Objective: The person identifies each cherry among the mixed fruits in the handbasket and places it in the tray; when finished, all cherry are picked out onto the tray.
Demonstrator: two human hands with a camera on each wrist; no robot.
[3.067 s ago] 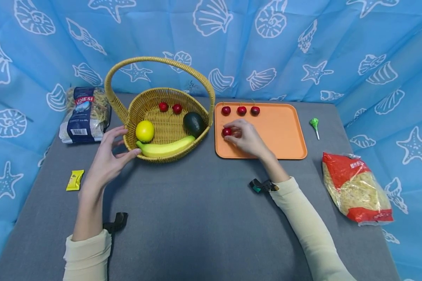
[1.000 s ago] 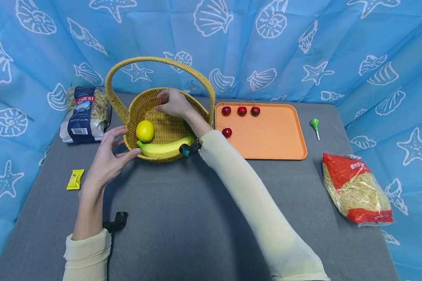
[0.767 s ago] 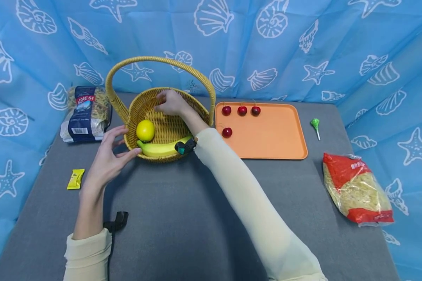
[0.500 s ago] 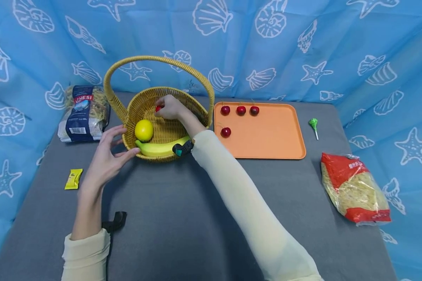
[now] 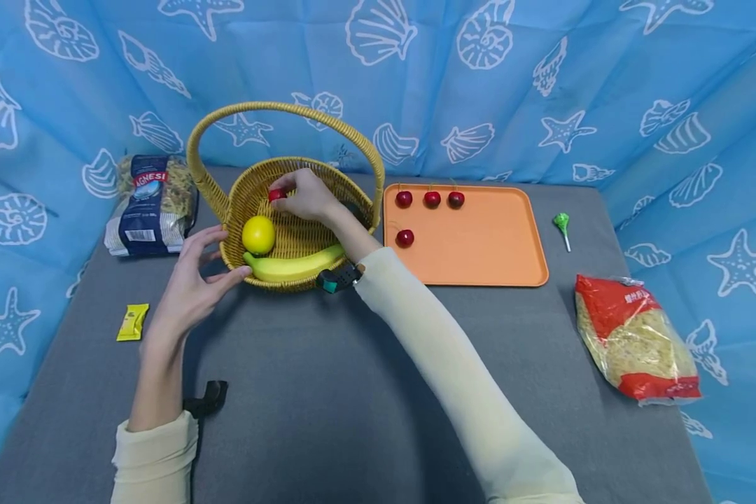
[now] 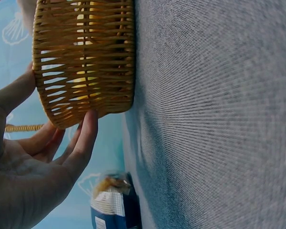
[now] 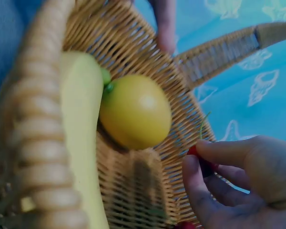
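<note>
In the head view my right hand point(image 5: 309, 196) is inside the wicker basket point(image 5: 227, 252), pinching a cherry point(image 5: 277, 195) between thumb and fingers. The right wrist view shows that cherry's green stem pointing up, with another cherry point(image 7: 185, 225) low at the frame's bottom edge. My left hand point(image 5: 192, 283) holds the basket's left front side, thumb on the rim and fingers around the wall. Also in the basket are a yellow lemon-like fruit point(image 5: 259, 235), a banana point(image 5: 296, 266) and a dark avocado point(image 5: 354, 212), mostly covered by my right arm.
An orange tray point(image 5: 479, 241) right of the basket bears three cherries point(image 5: 432, 199) in a row and one cherry point(image 5: 405, 238) below. Around lie a pasta bag point(image 5: 148, 206), a yellow wrapped sweet point(image 5: 133, 322), a green lollipop point(image 5: 562, 222) and a red-topped bag point(image 5: 636, 339). The tall handle point(image 5: 290, 106) arches over the basket.
My right hand has left a cherry on the tray and gone left into the basket. There it now pinches another cherry, shifted slightly left. The left hand stays on the basket.
</note>
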